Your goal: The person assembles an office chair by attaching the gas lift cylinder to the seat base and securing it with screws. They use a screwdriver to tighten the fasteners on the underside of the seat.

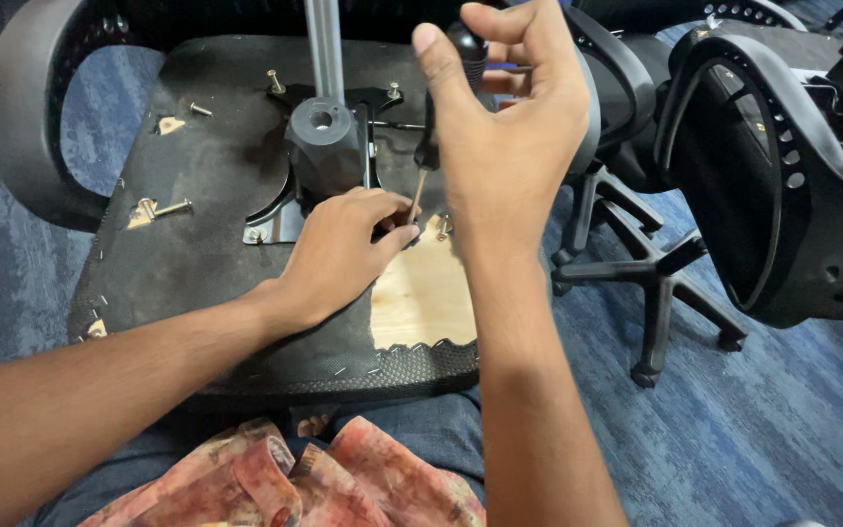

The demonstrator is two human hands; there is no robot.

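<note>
An upturned black office chair seat with a fabric-covered underside [217, 185] rests across the person's lap, its black metal mounting plate with a grey cylindrical socket [322, 146] facing up. The right hand [504, 127] is closed around the black handle of a screwdriver [428, 146], thumb raised along the near side and fingers curled over the top of the handle. The tool's long axis runs nearly upright, tilted slightly, with the thin metal shaft pointing down and toward the person to a spot at the plate's near right corner, beside a patch of bare pale plywood [423, 293] where the fabric is torn away. The left hand [343, 249] lies flat on the seat just below and left of the tip, its fingers pinched shut around the lower shaft, steadying it. The left forearm crosses in low from the left; the right forearm rises steeply from below. A loose silver bolt [170, 208] stands out of the seat well to the left
</note>
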